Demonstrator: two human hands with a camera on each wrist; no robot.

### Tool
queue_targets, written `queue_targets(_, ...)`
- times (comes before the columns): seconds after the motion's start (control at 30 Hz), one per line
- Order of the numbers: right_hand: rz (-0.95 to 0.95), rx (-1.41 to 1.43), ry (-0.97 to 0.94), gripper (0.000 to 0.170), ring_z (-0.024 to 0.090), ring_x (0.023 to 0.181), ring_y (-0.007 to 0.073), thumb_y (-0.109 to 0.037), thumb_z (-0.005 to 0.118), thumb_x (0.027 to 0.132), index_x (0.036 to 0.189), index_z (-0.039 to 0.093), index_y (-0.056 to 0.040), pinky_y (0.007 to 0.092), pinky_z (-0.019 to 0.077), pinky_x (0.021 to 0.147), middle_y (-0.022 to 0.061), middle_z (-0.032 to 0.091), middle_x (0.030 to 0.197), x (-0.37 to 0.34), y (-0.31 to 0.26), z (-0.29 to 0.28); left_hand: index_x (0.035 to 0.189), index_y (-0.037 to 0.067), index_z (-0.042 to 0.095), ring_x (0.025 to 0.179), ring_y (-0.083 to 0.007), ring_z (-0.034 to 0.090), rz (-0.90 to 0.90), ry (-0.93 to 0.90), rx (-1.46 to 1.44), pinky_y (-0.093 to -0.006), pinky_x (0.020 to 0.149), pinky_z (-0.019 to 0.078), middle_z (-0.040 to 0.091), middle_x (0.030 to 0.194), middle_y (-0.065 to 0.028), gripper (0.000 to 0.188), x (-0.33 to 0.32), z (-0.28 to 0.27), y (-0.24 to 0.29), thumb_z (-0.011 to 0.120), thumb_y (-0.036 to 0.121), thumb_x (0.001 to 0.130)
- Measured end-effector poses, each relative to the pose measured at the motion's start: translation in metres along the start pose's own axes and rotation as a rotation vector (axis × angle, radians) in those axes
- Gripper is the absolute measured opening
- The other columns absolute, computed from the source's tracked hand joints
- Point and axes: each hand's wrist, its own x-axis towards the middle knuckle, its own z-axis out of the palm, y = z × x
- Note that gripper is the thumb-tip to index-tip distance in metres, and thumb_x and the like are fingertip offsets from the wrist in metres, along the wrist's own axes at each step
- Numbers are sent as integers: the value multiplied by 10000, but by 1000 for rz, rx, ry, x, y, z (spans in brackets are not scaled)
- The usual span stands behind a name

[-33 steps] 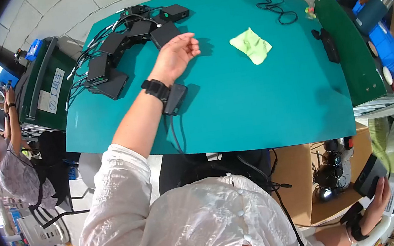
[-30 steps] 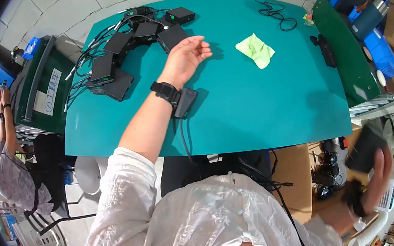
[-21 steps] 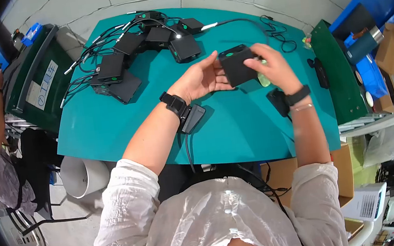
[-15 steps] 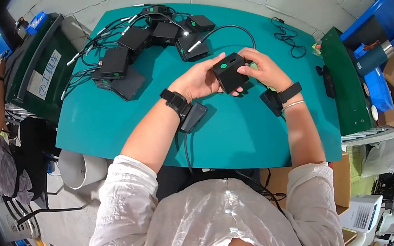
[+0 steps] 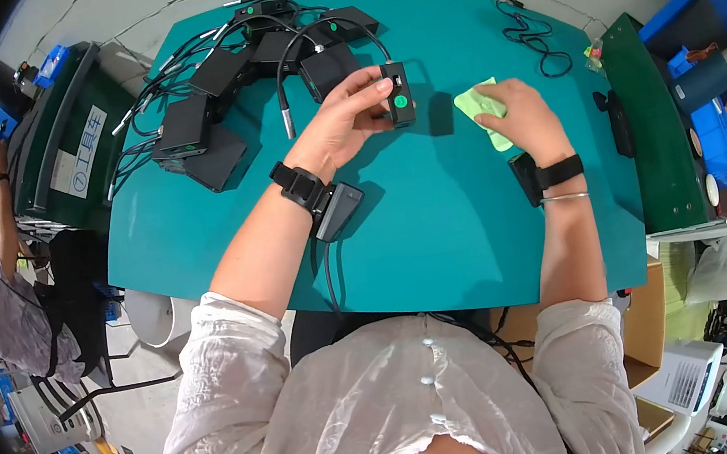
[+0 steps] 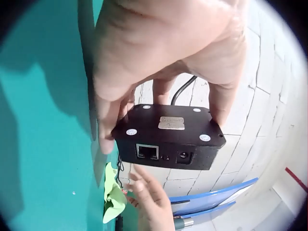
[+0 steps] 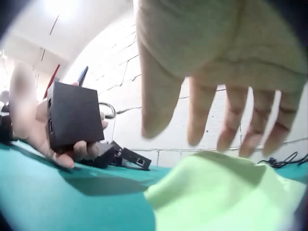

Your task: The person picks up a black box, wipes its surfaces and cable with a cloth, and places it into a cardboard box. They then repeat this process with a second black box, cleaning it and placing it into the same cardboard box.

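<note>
The box [image 6: 168, 137] looks like smooth, matt black plastic or painted metal, with 1 shiny metal-rimmed port [image 6: 147, 151]. The cloth [image 7: 216, 187] is soft-looking, matt and creased. The table [image 5: 367, 254] has a smooth, matt green surface. The flask [image 5: 711, 78] shows 1 glossy metal band; the carton [image 5: 644, 323] is matt cardboard.

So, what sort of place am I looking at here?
Probably an electronics workshop or assembly area: black boxes with ports and cables are grouped on a green work table, a labelled green cabinet stands beside it, and blue bins sit on the other side.
</note>
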Motion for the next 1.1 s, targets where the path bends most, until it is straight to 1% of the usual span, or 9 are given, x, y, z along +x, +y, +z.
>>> queue_targets(0.13, 7, -24, -83, 261, 575, 1017, 298, -128, 650, 805, 1059, 701, -157, 389, 487, 857, 97, 615, 1084, 3, -1, 10, 1293, 18, 458, 1052, -281, 617, 86, 79, 82, -422, 955, 500, 543, 1104, -71, 495, -2, 6, -2, 652, 232, 891)
queue_targets(0.33, -167, 633, 421, 234, 601, 899, 305, -87, 631, 822, 1044, 699, -118, 375, 502, 785, 114, 608, 1039, 2, -65, -1, 1280, 27, 467, 1046, -183, 596, 75, 70, 162, -353, 877, 522, 551, 1103, -47, 510, -8, 20, -4, 688, 227, 867)
queue_targets(0.43, -408, 213, 342, 298, 584, 980, 291, -114, 604, 870, 1164, 647, -144, 365, 500, 826, 98, 568, 1155, -7, -88, 7, 1242, 21, 507, 989, -138, 592, 68, 58, 121, -324, 827, 510, 561, 1055, -44, 502, -12, 30, -4, 727, 223, 838)
queue_targets(0.67, -443, 188, 363, 322, 595, 981, 270, -81, 587, 867, 1185, 611, -123, 365, 518, 803, 81, 549, 1224, -14, -108, 22, 1197, 41, 551, 946, -146, 608, 106, 130, -144, -313, 767, 520, 616, 1008, -35, 398, -8, 10, -8, 661, 272, 893)
queue_targets(0.8, -550, 185, 345, 285, 609, 952, 261, -27, 602, 820, 1091, 657, -101, 358, 523, 797, 68, 594, 1167, -15, -105, 13, 1213, 67, 538, 1118, -248, 557, 74, 132, -262, -413, 964, 464, 569, 1227, -80, 405, -7, 8, 0, 525, 375, 950)
queue_targets(0.87, -553, 258, 407, 241, 620, 903, 252, 17, 610, 774, 980, 688, -83, 335, 528, 782, 58, 636, 1083, -10, -89, 15, 1266, 20, 488, 1217, -300, 495, 3, -71, -708, -444, 1029, 421, 511, 1313, -144, 485, -5, 8, 6, 473, 389, 952)
queue_targets(0.93, -454, 320, 463, 228, 631, 888, 250, 17, 588, 793, 967, 701, -77, 318, 528, 765, 78, 651, 1058, -7, -79, 17, 1322, -46, 413, 1289, -340, 425, 76, -27, -777, -492, 1066, 378, 450, 1370, -209, 564, -11, 16, 13, 405, 378, 951)
queue_targets(1.0, 34, 832, 449, 252, 637, 906, 253, 8, 570, 817, 1006, 706, -88, 335, 526, 767, 99, 644, 1096, -4, -77, 13, 1352, -53, 379, 1314, -349, 399, 44, -196, -733, -535, 1075, 353, 437, 1377, -237, 550, -13, 17, 16, 365, 325, 953)
queue_targets(1.1, -294, 531, 460, 313, 576, 1094, 279, -59, 573, 854, 1156, 647, -103, 391, 470, 915, 105, 583, 1239, -7, -96, 14, 1298, -57, 429, 1292, -384, 413, 40, -280, -852, -580, 1075, 344, 452, 1353, -238, 495, -6, 6, 3, 309, 306, 983)
